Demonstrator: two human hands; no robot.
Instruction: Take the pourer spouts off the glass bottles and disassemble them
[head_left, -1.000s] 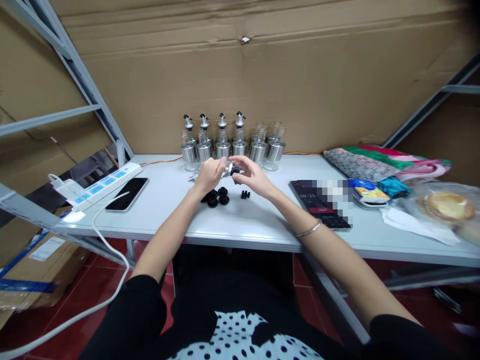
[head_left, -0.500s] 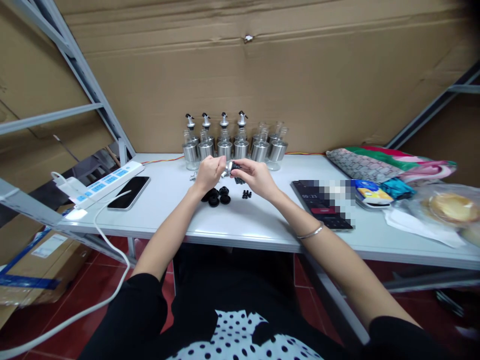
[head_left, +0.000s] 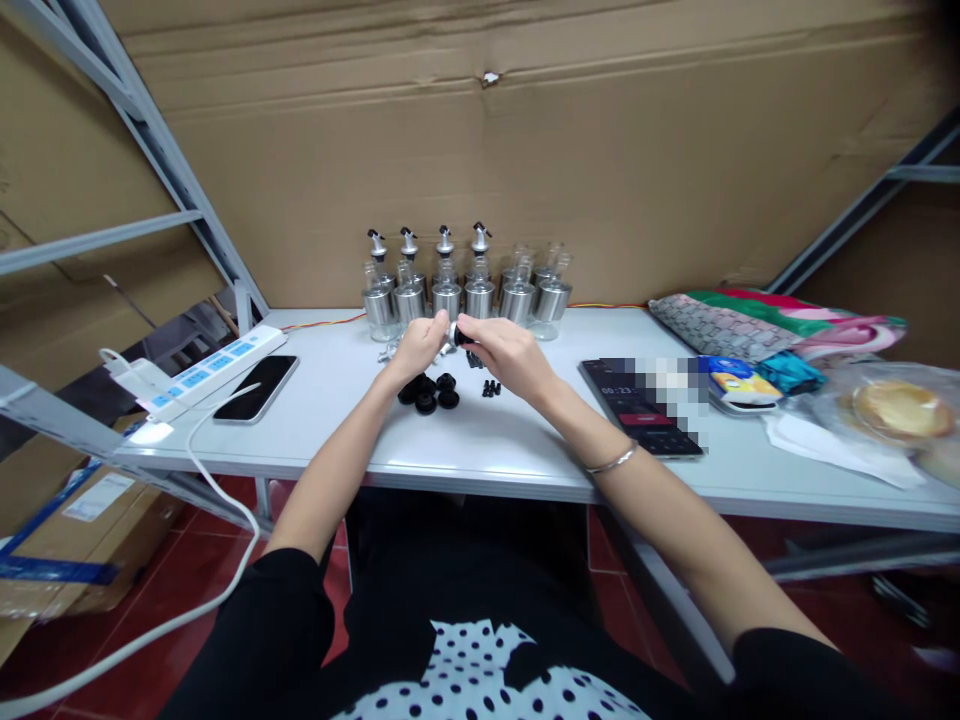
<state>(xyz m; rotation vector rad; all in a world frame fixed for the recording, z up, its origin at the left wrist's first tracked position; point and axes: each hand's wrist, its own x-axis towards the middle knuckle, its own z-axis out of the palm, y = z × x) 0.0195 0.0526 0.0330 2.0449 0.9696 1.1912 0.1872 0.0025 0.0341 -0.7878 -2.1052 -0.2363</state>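
Between my two hands is a bottle pour spout point(head_left: 454, 335), with a silver body and a black end. My left hand point(head_left: 420, 348) is closed on its silver side, and that part is mostly hidden by the fingers. My right hand point(head_left: 506, 352) pinches the black end. Just below lie several black rubber stoppers point(head_left: 426, 400). A small group of black caps point(head_left: 491, 388) sits under my right hand. Silver spout parts point(head_left: 386, 352) lie partly behind my left hand. Glass bottles with steel sleeves point(head_left: 480, 297) stand in rows behind, several at the back topped with silver spouts point(head_left: 445, 241).
A power strip point(head_left: 217, 370) and a dark phone point(head_left: 257, 388) lie on the left of the white table point(head_left: 480, 455). On the right are another phone point(head_left: 637, 410), a tissue pack point(head_left: 742, 380), a colourful cloth bag point(head_left: 780, 325) and bagged food point(head_left: 900, 410). Cardboard point(head_left: 525, 150) walls the back.
My right hand has shifted slightly left, closer to my left hand, and its fingers now cover more of the spout's black end. The view has moved a little.
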